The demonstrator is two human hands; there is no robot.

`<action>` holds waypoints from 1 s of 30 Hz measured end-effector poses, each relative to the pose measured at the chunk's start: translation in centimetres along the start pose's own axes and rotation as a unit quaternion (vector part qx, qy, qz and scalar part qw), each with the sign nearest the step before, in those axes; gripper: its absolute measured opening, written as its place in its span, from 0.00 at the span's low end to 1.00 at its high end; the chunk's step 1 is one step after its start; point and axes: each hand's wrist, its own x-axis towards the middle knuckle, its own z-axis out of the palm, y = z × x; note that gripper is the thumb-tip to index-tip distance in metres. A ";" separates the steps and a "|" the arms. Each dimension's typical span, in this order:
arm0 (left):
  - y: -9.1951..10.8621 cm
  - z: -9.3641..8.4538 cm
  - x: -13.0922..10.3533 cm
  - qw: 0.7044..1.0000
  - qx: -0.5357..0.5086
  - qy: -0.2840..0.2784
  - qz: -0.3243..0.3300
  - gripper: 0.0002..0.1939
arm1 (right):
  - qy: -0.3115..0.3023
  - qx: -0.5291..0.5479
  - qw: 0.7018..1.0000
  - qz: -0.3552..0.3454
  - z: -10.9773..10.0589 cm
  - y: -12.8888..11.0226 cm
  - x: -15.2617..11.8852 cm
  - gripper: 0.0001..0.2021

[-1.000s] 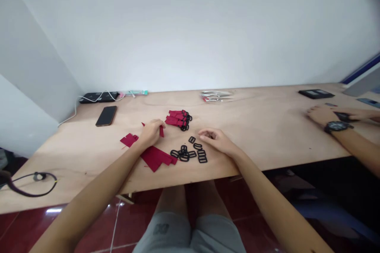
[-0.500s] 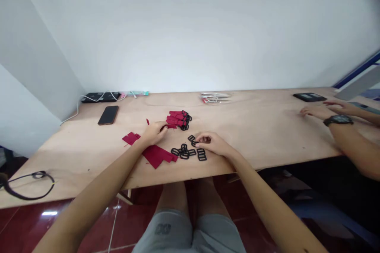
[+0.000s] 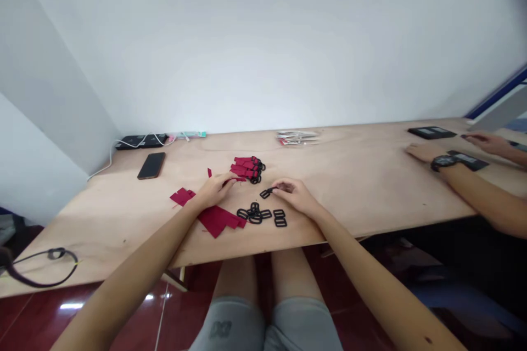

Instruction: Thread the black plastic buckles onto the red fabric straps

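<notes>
My left hand (image 3: 216, 189) is closed, its fingertips pinching a narrow red fabric strip (image 3: 239, 179). Just beyond it lies a bunch of red strips (image 3: 246, 167) fitted with black buckles. My right hand (image 3: 294, 194) is closed too, thumb and finger on a black slider buckle that they partly cover. Touching or overlapping that one, a second slider buckle (image 3: 264, 194) lies on the table. Nearer the front edge is a loose pile of black buckles (image 3: 254, 214), with a pair of sliders (image 3: 280, 218) to its right. Red fabric pieces (image 3: 218, 220) lie partly under my left forearm.
A phone (image 3: 151, 165) and black boxes with a white cable (image 3: 142, 141) occupy the back left. Packaged metal tools (image 3: 297, 137) lie by the wall. At right are a co-worker's hands, one with a watch (image 3: 443, 162), and a black case (image 3: 431, 132). A black strap (image 3: 45, 269) lies front left.
My right hand has shifted slightly up and pinches a slider buckle near the remaining one. My left hand stays on the red strip. The co-worker's hands have moved apart, showing a dark flat item.
</notes>
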 end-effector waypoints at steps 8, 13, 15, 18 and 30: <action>0.5 0.0 0.4 0.988 -0.110 0.103 -0.041 0.15 | -0.034 0.113 0.993 -0.010 2.7 -1.5 6.4 0.18; 0.1 -0.2 0.3 0.989 -0.095 0.095 -0.068 0.16 | -0.035 0.146 0.988 -0.044 5.0 -2.0 10.1 0.20; -0.1 -0.4 0.3 0.987 -0.096 0.106 -0.075 0.16 | -0.034 0.162 0.985 -0.042 5.6 -1.9 11.0 0.24; -0.1 -0.6 0.3 0.984 -0.104 0.113 -0.088 0.18 | -0.039 0.191 0.980 -0.035 6.4 -1.7 11.5 0.27; 1.1 -1.5 0.6 0.960 -0.240 0.040 -0.141 0.22 | -0.110 0.221 0.967 -0.054 7.4 -2.2 10.4 0.17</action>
